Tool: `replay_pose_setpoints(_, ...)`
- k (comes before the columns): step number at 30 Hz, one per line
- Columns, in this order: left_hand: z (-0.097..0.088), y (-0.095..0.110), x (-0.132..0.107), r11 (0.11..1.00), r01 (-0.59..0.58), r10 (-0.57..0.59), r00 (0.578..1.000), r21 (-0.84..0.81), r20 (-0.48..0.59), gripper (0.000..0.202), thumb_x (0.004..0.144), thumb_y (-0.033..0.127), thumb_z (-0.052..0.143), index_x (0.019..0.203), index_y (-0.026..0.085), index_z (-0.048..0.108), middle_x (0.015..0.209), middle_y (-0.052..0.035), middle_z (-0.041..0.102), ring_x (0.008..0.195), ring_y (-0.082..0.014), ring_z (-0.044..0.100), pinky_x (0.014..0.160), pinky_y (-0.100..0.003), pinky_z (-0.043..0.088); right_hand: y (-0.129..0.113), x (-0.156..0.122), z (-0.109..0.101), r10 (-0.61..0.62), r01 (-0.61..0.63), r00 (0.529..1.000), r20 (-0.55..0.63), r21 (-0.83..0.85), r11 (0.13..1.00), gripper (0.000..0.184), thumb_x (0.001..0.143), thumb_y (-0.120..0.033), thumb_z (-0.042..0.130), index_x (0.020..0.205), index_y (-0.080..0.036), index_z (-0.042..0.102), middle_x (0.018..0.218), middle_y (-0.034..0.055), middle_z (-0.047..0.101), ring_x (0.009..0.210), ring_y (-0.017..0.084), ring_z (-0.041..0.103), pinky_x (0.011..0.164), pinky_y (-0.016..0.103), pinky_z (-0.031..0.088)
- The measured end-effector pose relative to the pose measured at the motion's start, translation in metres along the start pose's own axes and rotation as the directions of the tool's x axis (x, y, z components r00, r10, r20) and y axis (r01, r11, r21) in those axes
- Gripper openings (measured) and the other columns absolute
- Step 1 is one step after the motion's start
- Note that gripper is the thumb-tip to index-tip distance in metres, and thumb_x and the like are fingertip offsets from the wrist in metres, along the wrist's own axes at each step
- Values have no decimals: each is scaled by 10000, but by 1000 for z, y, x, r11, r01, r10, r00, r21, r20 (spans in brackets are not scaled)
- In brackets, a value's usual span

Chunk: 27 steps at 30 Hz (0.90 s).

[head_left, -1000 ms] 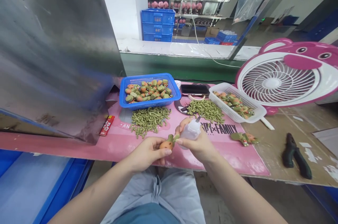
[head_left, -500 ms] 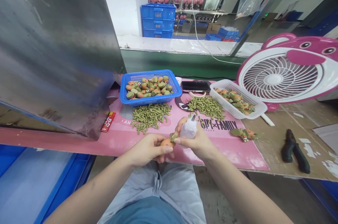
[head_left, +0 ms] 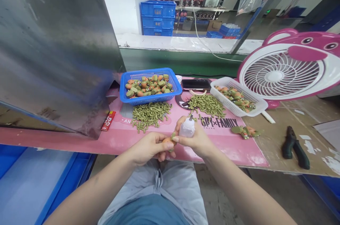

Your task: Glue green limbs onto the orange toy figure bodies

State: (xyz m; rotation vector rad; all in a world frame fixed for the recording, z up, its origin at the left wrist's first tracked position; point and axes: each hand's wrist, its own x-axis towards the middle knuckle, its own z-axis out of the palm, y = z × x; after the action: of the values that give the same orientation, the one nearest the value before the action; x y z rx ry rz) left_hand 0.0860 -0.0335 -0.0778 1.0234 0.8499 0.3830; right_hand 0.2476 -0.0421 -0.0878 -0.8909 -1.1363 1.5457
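Note:
My left hand [head_left: 151,148] is closed on a small orange and green figurine [head_left: 168,141], held low over the front of the pink mat [head_left: 223,152]. My right hand [head_left: 199,143] grips a white squeeze bottle [head_left: 187,128] with a thin dark tip pointing up and away from me. The thumb and fingertips of that same hand meet at a green part of the figurine, whose details the fingers partly hide. Just beyond my hands lie two piles of short green curved pieces, a left pile [head_left: 151,114] and a right pile [head_left: 207,104].
A blue basket [head_left: 150,102] and a white basket [head_left: 235,106] hold similar figurines. More green and orange parts [head_left: 244,131] lie at right, near black-handled pliers [head_left: 295,147]. A phone [head_left: 196,84], a pink fan [head_left: 292,67], a red packet [head_left: 108,121] and a metal cabinet [head_left: 58,51] surround the work area.
Both hands stay together with the figurine and bottle. The figurine is turned slightly, showing less of its orange side. The whole view has shifted a little.

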Motion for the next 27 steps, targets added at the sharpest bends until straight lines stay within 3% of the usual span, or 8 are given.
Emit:
replay_pose_setpoints(16,-1,-6,7,988,69,-77,995,-141,-57,424,497,481,754,668,118,615,594,-34,672,374,-25,457,383,-143,350,1,4,1,110,-109,989,-97,21,994,318,511,-211,740,669,-181,466,522,-48,590,458,113,549,468,237,427)
replay_pose_setpoints(27,-2,-5,7,998,57,-58,996,-13,-74,421,549,513,680,697,143,544,645,-22,625,416,-43,452,443,-185,361,5,8,-5,116,-114,992,-52,35,993,292,509,-200,746,668,-175,503,577,-29,618,490,115,547,493,247,422)
